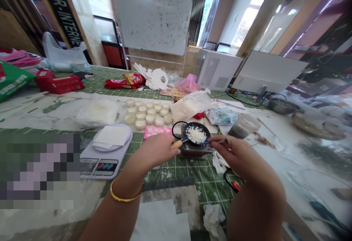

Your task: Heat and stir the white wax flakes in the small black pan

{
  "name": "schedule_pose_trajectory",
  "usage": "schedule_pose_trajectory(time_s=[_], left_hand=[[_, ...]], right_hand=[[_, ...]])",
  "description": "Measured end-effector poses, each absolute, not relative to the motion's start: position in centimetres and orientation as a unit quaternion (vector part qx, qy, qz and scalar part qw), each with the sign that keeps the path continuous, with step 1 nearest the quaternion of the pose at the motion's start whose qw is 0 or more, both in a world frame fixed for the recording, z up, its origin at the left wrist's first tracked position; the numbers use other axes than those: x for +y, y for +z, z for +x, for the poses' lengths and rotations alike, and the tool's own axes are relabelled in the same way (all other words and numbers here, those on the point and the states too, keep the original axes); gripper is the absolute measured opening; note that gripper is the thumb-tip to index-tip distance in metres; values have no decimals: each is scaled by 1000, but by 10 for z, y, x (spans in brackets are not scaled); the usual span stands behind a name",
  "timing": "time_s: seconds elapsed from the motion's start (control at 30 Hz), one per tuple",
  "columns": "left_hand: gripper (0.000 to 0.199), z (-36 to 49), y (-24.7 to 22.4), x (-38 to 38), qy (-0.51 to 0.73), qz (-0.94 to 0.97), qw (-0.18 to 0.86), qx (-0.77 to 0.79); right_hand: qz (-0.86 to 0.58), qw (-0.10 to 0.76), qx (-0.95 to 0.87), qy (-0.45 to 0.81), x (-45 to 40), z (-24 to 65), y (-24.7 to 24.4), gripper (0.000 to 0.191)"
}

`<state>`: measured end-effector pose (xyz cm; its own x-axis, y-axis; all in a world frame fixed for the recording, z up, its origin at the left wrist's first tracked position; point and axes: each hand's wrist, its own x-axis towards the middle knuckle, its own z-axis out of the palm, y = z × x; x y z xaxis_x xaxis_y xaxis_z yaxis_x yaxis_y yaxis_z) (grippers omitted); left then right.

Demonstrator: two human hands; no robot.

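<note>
Left hand (158, 150) closed round the wooden handle (176, 144) of a small black pan (208, 132). Right hand (233, 153) pinching a slim tool (205, 143), its blue end at the pan's near rim. Pan lies just ahead of the two grips, between them, heaped with white flakes (196, 134); a low, dark-sided stand (194, 151) under it. Just past the left grip, a pink mould (150, 133); beyond that, rows of small cups (150, 119) with pale filling. Off to the left of that grip, a pale kitchen scale (125, 153), paper (110, 137) on its plate. Past the pan, a plastic bag (189, 107) of pale contents, lying slantwise. Beyond the right grip, a cloudy tub (244, 125). Crumpled tissue (219, 163) just below the right fingers. Well beyond everything, from where I stand, a scribbled whiteboard (154, 17).
</note>
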<state>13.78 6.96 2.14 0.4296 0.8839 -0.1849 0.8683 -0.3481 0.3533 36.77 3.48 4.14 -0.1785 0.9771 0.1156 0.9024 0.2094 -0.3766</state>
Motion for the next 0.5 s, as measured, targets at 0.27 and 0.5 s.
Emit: schedule_pose_trajectory(time_s=[0.27, 0.5], left_hand=[[37, 138, 20, 70, 26, 822, 201, 533], [35, 138, 20, 69, 32, 826, 206, 524]], right_hand=[[-629, 221, -740, 89, 44, 349, 39, 31], [-580, 219, -776, 119, 49, 338, 35, 29]])
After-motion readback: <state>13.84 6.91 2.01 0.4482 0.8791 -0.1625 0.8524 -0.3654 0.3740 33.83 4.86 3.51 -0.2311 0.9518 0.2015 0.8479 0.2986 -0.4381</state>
